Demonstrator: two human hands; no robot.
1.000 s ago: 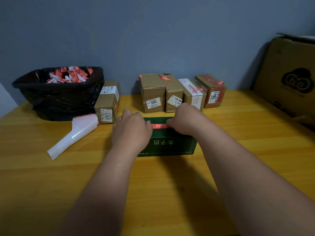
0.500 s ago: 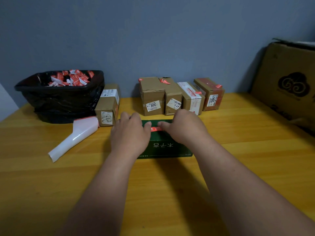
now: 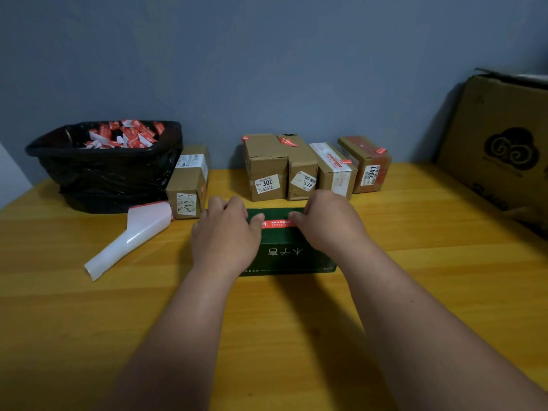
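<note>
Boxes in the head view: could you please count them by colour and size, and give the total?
Small brown boxes: 5
Green box: 1
Large brown carton: 1
Total: 7

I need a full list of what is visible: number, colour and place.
green box: one, dark green, table middle, under both hands
red strip: one, red, across the green box's top
small parcels: five, brown; four by the wall, one beside the bin
bin: one, black, back left
scraps: many, red and white, in the bin
rolled sheet: one, white, before the bin
large carton: one, brown, right edge
table: one, yellow wood
left hand: one, holds the green box's left end
right hand: one, fingertip on the red strip
</note>
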